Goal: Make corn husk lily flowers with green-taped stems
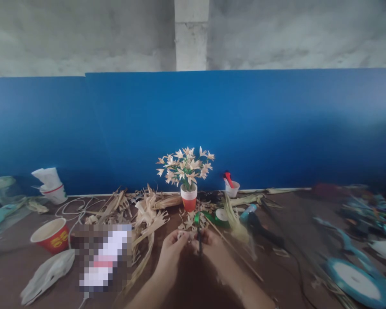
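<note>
- I see the left hand (173,242) low in the middle of the frame. Its thumb and fingers are bent in close together by a small pale bit. I can't tell if they grip it.
- The right hand (210,243) is just beside it, fingers curled around a thin dark stick (199,229).
- The stick is in the lower middle. Its long way runs nearly straight up and down the frame, and its top end points up toward the cup of flowers. It looks straight and slim, but blur hides what it's made of.
- The cup (189,202) is smooth, white on top and orange below. Pale, pointy flowers (186,166) spread out above it like a round bush.
- Little pale petals (188,221) lie just below the cup.
- Dry, stringy husks (149,214) lie left of the hands, crinkly and tan.
- A round blue spool (357,281) with a white middle lies at lower right on the brown table (187,288).
</note>
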Demonstrator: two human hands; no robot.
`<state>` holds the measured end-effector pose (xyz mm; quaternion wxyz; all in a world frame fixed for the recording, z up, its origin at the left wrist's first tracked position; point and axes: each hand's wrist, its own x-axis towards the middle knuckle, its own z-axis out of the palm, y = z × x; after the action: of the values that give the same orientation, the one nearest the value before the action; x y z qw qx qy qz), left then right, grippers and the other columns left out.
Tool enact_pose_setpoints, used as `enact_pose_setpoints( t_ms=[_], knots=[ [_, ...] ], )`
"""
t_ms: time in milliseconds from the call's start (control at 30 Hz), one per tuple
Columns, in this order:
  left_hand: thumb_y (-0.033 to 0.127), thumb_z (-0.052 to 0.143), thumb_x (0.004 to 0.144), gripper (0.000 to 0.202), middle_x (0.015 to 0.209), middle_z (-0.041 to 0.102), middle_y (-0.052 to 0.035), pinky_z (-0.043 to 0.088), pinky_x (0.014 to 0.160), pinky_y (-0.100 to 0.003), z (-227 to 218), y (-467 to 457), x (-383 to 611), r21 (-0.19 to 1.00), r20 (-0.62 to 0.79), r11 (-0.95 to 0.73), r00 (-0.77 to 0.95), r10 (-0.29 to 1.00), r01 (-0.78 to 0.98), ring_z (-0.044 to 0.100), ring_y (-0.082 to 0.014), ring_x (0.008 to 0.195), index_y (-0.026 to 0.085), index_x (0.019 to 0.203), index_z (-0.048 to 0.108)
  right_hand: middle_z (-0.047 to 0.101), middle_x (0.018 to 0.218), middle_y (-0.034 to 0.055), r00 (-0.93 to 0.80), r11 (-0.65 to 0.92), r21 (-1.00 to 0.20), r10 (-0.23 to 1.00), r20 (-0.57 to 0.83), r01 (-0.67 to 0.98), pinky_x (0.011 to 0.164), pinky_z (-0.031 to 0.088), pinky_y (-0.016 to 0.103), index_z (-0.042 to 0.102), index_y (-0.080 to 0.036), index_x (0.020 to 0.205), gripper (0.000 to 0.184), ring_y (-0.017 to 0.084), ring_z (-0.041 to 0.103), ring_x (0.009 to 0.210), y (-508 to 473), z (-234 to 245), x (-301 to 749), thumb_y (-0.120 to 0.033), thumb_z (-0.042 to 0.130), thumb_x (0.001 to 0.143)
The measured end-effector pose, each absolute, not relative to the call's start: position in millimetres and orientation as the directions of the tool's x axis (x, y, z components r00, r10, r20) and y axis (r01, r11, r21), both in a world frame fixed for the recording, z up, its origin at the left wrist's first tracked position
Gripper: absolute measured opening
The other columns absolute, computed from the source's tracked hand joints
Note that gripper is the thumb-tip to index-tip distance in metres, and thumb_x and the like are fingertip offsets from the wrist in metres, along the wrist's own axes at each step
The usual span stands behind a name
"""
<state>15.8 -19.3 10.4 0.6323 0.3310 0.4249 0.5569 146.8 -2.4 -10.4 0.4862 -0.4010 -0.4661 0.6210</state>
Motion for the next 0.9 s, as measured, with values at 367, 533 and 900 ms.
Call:
enact_pose_setpoints(
  t_ms=[367, 533, 900],
  knots=[
    [0.029, 0.076, 0.057, 0.023, 0.059, 0.058, 0.0024, 0.033, 0.044, -0.015, 12.8, -9.6, -1.3, 0.819, -0.186, 0.113, -0.072, 0.98, -0.563, 0.047, -0.005, 0.049, 0.014, 0.065, 0.061, 0.053, 0.06, -0.0027, -0.416, -0.03, -0.979, 0.902, -0.113, 0.202, 0.05, 0.036, 0.019, 0.058, -0.016, 0.068, 0.025, 0.009, 0.048, 0.054, -12.0, -14.4, 149.3, -0.04, 0.063, 0.069],
    [0.029, 0.075, 0.06, 0.023, 0.057, 0.054, 0.0039, 0.036, 0.048, -0.015, 9.9, -8.4, -0.2, 0.842, -0.158, 0.109, -0.05, 0.986, -0.528, 0.048, -0.0046, 0.05, 0.014, 0.065, 0.059, 0.06, 0.065, 0.0004, -0.365, 0.031, -0.983, 0.93, -0.039, 0.182, 0.053, 0.039, 0.02, 0.061, -0.014, 0.076, 0.028, 0.011, 0.051, 0.056, -2.8, -22.4, 151.2, -0.042, 0.064, 0.069],
    [0.025, 0.067, 0.059, 0.022, 0.051, 0.049, 0.0069, 0.028, 0.04, -0.015, 59.9, -0.3, -15.7, 0.964, -0.117, 0.068, -0.182, 0.976, -0.256, 0.045, -0.0057, 0.043, 0.017, 0.075, 0.056, 0.056, 0.05, -0.002, 0.058, -0.001, -0.899, 0.998, 0.027, 0.437, 0.046, 0.035, 0.023, 0.059, -0.018, 0.059, 0.011, 0.014, 0.05, 0.05, -2.8, 2.3, 156.6, -0.028, 0.063, 0.058]
  ],
)
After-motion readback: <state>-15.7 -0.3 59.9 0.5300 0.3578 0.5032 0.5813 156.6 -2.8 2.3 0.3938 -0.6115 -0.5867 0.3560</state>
